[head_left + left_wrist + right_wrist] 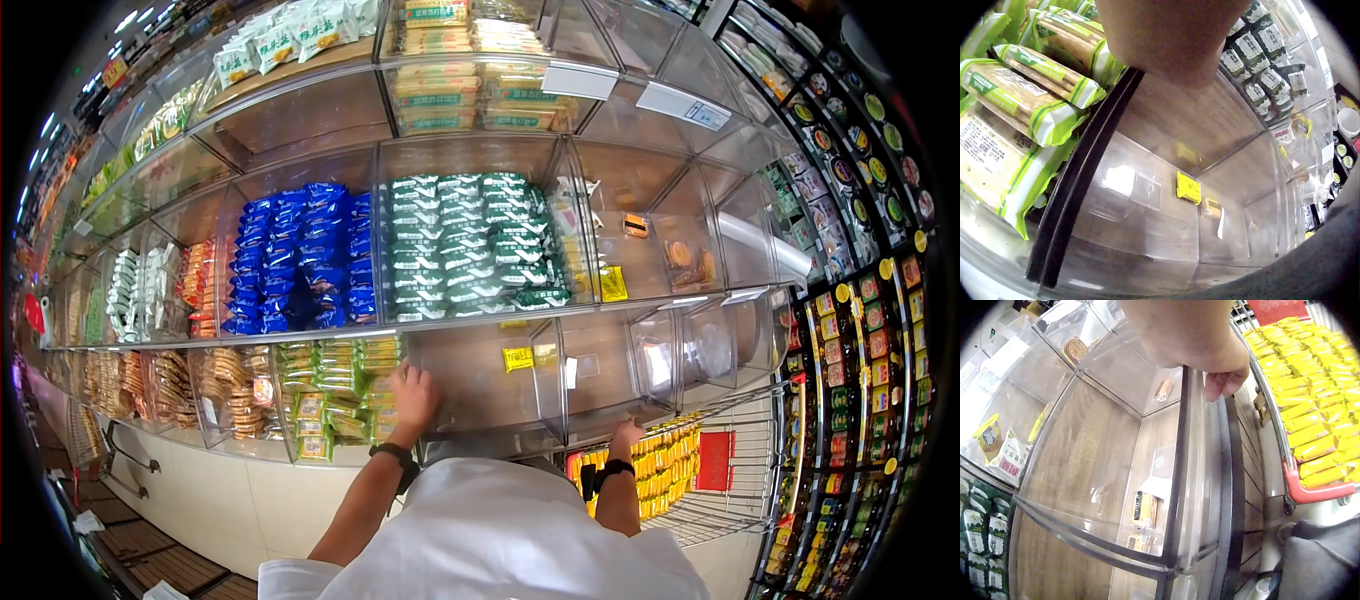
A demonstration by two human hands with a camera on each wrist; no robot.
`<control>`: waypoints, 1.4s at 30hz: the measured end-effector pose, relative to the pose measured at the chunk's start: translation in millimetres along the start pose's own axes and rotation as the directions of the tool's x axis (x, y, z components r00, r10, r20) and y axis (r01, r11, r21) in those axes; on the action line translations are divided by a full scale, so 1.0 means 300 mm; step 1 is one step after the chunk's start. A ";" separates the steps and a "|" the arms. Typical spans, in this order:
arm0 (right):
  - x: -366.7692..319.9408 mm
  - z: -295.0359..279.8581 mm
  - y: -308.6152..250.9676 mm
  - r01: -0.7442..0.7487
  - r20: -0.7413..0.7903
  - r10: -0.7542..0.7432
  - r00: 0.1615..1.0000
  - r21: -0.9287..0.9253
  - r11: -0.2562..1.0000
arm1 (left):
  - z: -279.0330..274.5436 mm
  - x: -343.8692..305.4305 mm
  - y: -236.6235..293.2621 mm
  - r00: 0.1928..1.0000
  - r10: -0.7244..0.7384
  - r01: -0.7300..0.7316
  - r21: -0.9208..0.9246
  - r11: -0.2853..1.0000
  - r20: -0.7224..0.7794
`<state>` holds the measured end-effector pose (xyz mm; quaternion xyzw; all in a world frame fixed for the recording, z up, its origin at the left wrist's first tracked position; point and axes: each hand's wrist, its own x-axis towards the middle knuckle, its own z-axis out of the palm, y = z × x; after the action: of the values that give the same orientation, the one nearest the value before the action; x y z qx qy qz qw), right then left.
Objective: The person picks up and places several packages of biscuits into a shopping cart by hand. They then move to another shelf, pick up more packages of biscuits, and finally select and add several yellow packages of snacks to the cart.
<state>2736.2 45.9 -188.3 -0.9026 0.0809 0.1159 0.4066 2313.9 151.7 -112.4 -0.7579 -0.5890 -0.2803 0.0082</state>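
Note:
In the head view my left hand (415, 398) is over the clear divider beside the green-wrapped cracker packs (335, 385). The left wrist view shows the divider's black edge (1085, 181) running up to the hand, whose fingers are hidden there. Right of that divider, a yellow packet (518, 358) lies in a wood-floored bin (460, 400). My right hand (1210, 353) is at the front rim (1191, 456) of a clear bin, fingers curled over it. An orange-and-black packet (1144, 509) lies inside that bin.
A shopping cart (735, 490) full of yellow packets (1310, 394) stands at the right, close to the shelf front. Bins above hold blue packets (300, 260) and green-and-white packets (470, 245). Round biscuits (235, 390) fill bins at the left. Tall shelves (860, 360) stand at far right.

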 end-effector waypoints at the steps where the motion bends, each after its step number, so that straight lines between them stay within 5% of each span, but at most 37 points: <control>1: 0.000 0.000 0.000 -0.002 0.001 0.002 1.000 0.013 1.000 | 0.000 -0.001 0.000 1.000 -0.001 0.001 0.000 1.000 0.002; 5: 0.093 0.036 0.074 0.051 0.010 -0.051 0.999 -0.067 0.996 | -0.001 0.000 0.000 1.000 -0.005 0.005 -0.011 1.000 0.005; 9: 0.036 0.023 0.032 -0.054 0.030 0.050 0.998 0.170 0.984 | 0.007 -0.002 -0.002 1.000 -0.007 0.007 -0.023 1.000 -0.012; 17: -0.014 -0.005 -0.006 0.021 0.038 -0.024 0.999 0.082 0.996 | 0.007 -0.002 -0.005 1.000 -0.009 0.009 0.008 1.000 0.000; 20: 0.246 0.103 0.199 0.092 -0.025 -0.095 0.995 -0.107 0.990 | 0.003 0.002 -0.002 1.000 -0.009 0.009 0.002 1.000 -0.007; 23: 0.072 0.037 0.060 -0.038 -0.004 0.038 0.999 0.055 0.998 | 0.000 0.002 -0.003 1.000 -0.010 0.010 0.007 1.000 -0.004; 32: 0.023 0.013 0.019 0.003 -0.004 -0.003 1.000 -0.087 0.996 | -0.005 0.002 -0.002 0.999 -0.021 0.021 0.008 1.000 0.024; 42: -0.006 -0.004 -0.010 -0.007 0.021 0.007 1.000 -0.018 1.000 | -0.004 0.007 0.000 1.000 -0.016 0.016 0.015 1.000 0.003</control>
<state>2735.3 47.1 -184.8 -0.9047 0.0788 0.1274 0.3988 2313.7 153.2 -110.6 -0.7534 -0.5972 -0.2749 0.0108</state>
